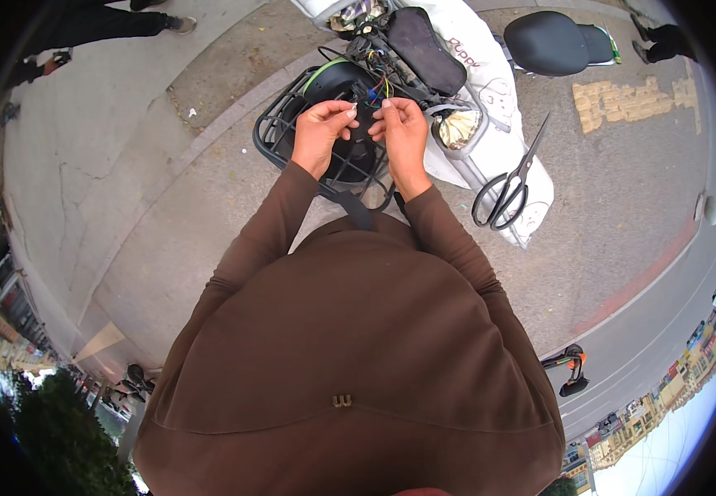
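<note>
My left hand (323,132) and my right hand (401,136) pinch at small, thin wire pieces, their exact ends too small to make out, a short gap apart over a black wire basket (279,132). In the basket lies a round black object with a green rim (333,78). Coloured wires (387,83) hang from a scooter's exposed handlebar (374,45) just beyond my fingers. Right of my hands, a large pair of black-handled scissors (508,194) lies on a white quilted cover with drawings (523,219), near a round headlight or mirror housing (457,128).
A black seat (548,41) is at the upper right. Two other people's dark-clad legs (110,25) (663,41) show at both upper edges. Paved ground with a curb (614,306) borders a road at the right, where a small orange-black scooter (573,364) stands.
</note>
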### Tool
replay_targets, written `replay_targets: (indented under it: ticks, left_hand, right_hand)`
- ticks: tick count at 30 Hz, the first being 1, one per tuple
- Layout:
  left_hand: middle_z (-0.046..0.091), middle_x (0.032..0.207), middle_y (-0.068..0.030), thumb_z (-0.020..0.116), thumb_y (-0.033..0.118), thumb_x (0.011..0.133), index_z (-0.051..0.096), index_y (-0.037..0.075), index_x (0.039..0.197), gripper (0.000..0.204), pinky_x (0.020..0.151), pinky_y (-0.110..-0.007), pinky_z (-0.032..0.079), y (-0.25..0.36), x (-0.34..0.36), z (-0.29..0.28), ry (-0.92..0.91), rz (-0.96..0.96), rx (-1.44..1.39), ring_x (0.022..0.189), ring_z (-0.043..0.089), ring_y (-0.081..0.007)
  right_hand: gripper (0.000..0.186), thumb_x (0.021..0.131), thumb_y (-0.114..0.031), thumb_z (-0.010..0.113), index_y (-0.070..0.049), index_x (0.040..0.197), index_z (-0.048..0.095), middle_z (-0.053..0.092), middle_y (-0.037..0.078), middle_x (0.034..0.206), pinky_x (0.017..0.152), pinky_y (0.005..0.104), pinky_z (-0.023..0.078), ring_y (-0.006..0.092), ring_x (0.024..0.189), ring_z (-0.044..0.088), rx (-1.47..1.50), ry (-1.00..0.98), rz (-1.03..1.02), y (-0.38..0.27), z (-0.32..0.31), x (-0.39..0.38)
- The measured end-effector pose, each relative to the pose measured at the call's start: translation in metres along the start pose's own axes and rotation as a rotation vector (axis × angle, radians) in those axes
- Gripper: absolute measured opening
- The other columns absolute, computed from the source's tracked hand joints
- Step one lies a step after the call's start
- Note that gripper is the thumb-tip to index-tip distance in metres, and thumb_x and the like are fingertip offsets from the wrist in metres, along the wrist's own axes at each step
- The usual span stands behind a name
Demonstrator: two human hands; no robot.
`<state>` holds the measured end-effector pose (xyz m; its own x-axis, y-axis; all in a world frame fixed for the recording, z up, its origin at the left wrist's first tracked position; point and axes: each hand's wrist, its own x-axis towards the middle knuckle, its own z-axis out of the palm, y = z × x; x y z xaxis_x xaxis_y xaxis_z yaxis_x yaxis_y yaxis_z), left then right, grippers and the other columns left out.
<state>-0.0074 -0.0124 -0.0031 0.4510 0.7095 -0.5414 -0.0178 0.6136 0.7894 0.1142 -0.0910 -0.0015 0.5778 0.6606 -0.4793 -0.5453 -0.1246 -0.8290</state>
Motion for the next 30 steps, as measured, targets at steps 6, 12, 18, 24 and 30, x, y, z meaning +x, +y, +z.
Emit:
replay_targets:
  ticks: [6,12,18,24,30]
  left_hand:
    - [0.067,0.085,-0.0073,0.065,0.001,0.085,0.066,-0.004,0.098,0.014,0.061,-0.022,0.049,-0.014,-0.003,0.006,0.004,0.053,-0.007,0.070,0.062,-0.0113]
    - [0.066,0.084,-0.0061,0.063,0.003,0.089,0.064,-0.002,0.102,0.014,0.063,-0.023,0.048,-0.011,0.008,-0.003,-0.001,0.074,-0.008,0.072,0.061,-0.0109]
    - [0.066,0.087,-0.0082,0.061,0.005,0.090,0.062,-0.002,0.099,0.012,0.062,-0.023,0.051,0.003,0.015,-0.004,-0.012,0.121,-0.010,0.078,0.067,-0.0148]
    - [0.067,0.094,-0.0115,0.061,0.000,0.089,0.062,-0.005,0.098,0.011,0.073,-0.027,0.055,0.001,0.021,-0.012,-0.031,0.198,0.024,0.089,0.067,-0.0184]
    - [0.066,0.098,-0.0114,0.058,-0.007,0.088,0.062,-0.006,0.097,0.010,0.079,-0.030,0.057,-0.008,0.021,-0.011,-0.045,0.288,0.010,0.094,0.067,-0.0196]
  right_hand:
    - [0.020,0.096,-0.009,0.050,0.003,0.112,0.052,0.062,0.008,0.083,0.048,0.0224,0.046,0.0102,0.057,0.058,-0.001,0.008,-0.023,-0.007,-0.004,-0.012]
    - [0.027,0.091,-0.001,0.056,0.001,0.118,0.055,0.062,0.009,0.090,0.056,0.0238,0.047,0.0108,0.066,0.059,-0.432,-0.151,-0.221,-0.072,-0.021,-0.093]
    - [0.030,0.086,-0.005,0.064,0.000,0.115,0.057,0.055,0.011,0.097,0.068,0.0305,0.047,0.0190,0.078,0.055,-1.227,0.380,-0.591,-0.118,-0.107,-0.132]
    - [0.047,0.083,-0.011,0.072,0.001,0.122,0.049,0.057,0.012,0.101,0.073,0.0298,0.051,0.0172,0.082,0.057,-1.081,0.398,-0.211,-0.098,-0.150,-0.123]
    - [0.052,0.080,-0.002,0.068,-0.001,0.126,0.045,0.053,0.007,0.098,0.071,0.0249,0.047,0.0137,0.079,0.052,-1.029,0.422,-0.250,-0.087,-0.154,-0.116]
